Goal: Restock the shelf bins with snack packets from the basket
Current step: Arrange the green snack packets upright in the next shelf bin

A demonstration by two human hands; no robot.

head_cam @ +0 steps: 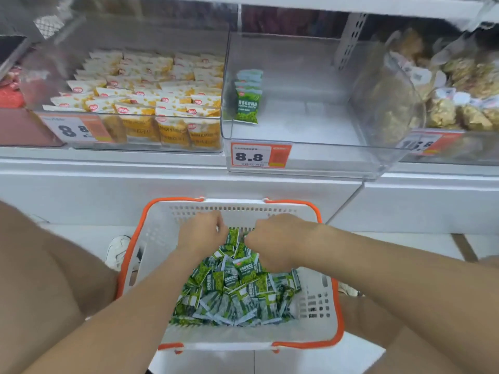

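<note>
Basket point(151, 238), white with an orange rim, sits on the floor at 6 o'clock, right against the shelf base. The heap of green snack packets point(232, 295) fills its middle and runs up toward its 12 o'clock wall.

Both hands are down in the basket at the heap's 12 o'clock end, knuckles up. Left hand point(201, 233): fingers curled down onto the packets, with one packet standing on edge against them. Right hand point(272, 241): fingers curled tight, thumb pressed on the packets just beside that one. Fingertips are hidden, so I can't tell how many packets each grips. The hands are close together, not touching.

Clear bin point(297, 136) is at 12 o'clock from the basket, with an 8.8 price tag point(260, 155) on its front. Inside is only a short row of green packets point(248, 99), upright along its 9 o'clock wall.

At 10 o'clock, the neighbouring bin point(81, 31) is packed with yellow-and-white packets point(151, 98). At 2 o'clock are bagged brown snacks point(459, 87). White shoe point(118, 252) is at the basket's 9 o'clock.
</note>
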